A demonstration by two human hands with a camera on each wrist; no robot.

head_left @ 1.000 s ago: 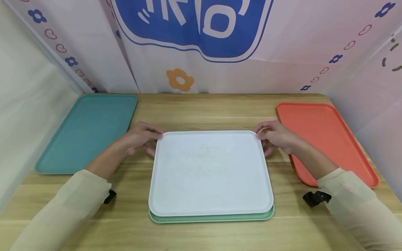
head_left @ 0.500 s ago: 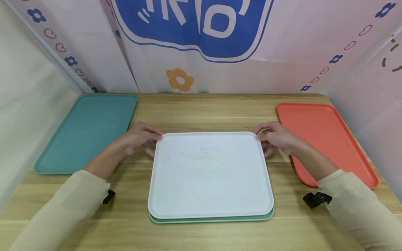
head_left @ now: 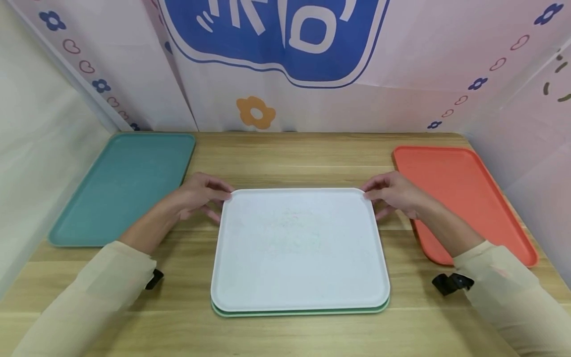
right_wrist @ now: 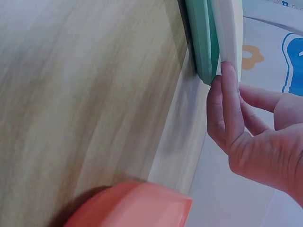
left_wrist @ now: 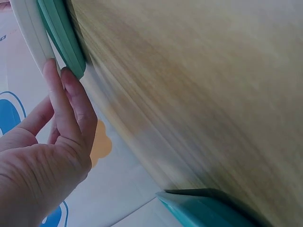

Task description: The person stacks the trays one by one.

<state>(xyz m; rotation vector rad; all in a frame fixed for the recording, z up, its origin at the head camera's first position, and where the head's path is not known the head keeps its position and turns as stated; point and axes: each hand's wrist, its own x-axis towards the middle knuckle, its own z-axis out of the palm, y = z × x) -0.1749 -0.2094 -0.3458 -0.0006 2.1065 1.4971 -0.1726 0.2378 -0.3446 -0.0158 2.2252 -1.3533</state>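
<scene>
A white rectangular tray (head_left: 299,253) lies over a light green tray (head_left: 299,313), whose rim shows along the near side. My left hand (head_left: 200,196) pinches the white tray's far left corner, and my right hand (head_left: 392,194) pinches its far right corner. In the left wrist view, a narrow wedge of space separates the white tray (left_wrist: 31,33) from the green tray (left_wrist: 61,38) near the fingertips. The right wrist view has the same gap between the white tray (right_wrist: 229,33) and the green tray (right_wrist: 201,42).
On the left of the wooden table (head_left: 294,153) lies a teal tray (head_left: 129,188), partly behind the left forearm. A red-orange tray (head_left: 464,198) lies on the right, partly under the right forearm in view. Printed white sheeting (head_left: 339,109) walls the back and sides.
The white tray has shifted slightly toward me, so less of the green tray's near rim shows. Both hands keep their hold at the far corners.
</scene>
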